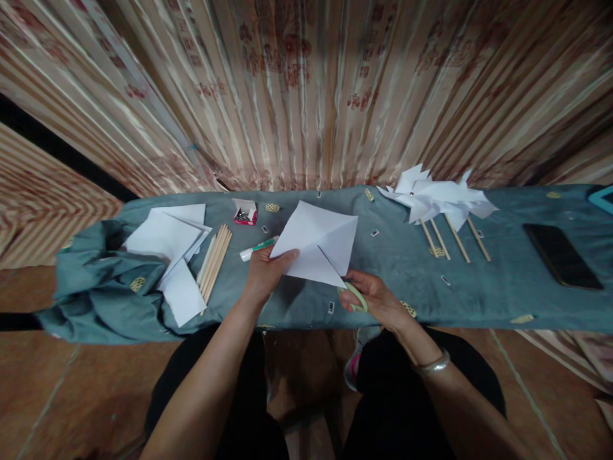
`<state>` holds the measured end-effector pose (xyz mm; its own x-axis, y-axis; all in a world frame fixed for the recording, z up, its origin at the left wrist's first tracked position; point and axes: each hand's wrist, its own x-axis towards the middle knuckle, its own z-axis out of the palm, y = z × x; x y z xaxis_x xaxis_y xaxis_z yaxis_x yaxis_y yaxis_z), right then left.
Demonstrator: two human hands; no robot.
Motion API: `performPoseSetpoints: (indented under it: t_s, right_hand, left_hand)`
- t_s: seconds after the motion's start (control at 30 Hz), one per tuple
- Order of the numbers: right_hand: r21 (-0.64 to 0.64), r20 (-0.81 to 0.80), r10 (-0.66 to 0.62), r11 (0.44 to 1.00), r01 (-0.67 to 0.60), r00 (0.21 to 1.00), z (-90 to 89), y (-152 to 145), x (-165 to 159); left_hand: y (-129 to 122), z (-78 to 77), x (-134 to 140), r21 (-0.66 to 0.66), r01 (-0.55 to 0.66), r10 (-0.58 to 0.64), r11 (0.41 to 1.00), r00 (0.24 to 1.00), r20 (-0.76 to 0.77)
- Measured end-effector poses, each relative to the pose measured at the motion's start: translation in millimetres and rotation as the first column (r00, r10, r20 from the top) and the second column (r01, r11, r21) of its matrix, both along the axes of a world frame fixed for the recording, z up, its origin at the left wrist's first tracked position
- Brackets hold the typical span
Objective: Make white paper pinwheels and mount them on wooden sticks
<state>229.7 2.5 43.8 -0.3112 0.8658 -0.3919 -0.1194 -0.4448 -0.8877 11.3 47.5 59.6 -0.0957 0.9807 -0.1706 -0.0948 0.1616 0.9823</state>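
My left hand [271, 269] grips the left edge of a white square sheet of paper [313, 239], thumb on top. The paper is held above the cloth, with faint diagonal creases. In my right hand [368, 295] is a pair of scissors [355, 298] with pale green handles. Their blades lie at the paper's lower right corner, along a dark slit that runs in toward the middle. Part of the blades is hidden by the paper. Just left of the sheet, a green and white glue-like tube [258, 248] is partly covered by my left hand.
A grey-green cloth [402, 262] covers the narrow table. To the left lie white paper sheets [167, 236], wooden sticks [216, 263] and a small red box of metal pins [245, 213]. Several paper pinwheels [445, 195] on sticks and a black phone [561, 255] lie right.
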Motion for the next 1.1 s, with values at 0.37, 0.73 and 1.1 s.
performPoseSetpoints:
  t_s: [0.37,0.73,1.1]
  right_hand:
    - [0.043,0.027,0.161,0.986,-0.162,0.987,4.6,-2,10]
    - [0.308,0.115,-0.342,0.905,0.293,0.933,3.9,13,58]
    - [0.524,0.453,-0.333,0.85,0.055,0.827,-6.4,25,40]
  left_hand:
    - [4,0.5,-4,-0.002,-0.085,0.085,0.996,0.996,0.01]
    - [8,3.1,-22,-0.023,-0.063,0.06,0.998,0.994,-0.092]
    - [1,-10.1,-4,-0.134,0.286,-0.314,0.949,0.898,-0.309]
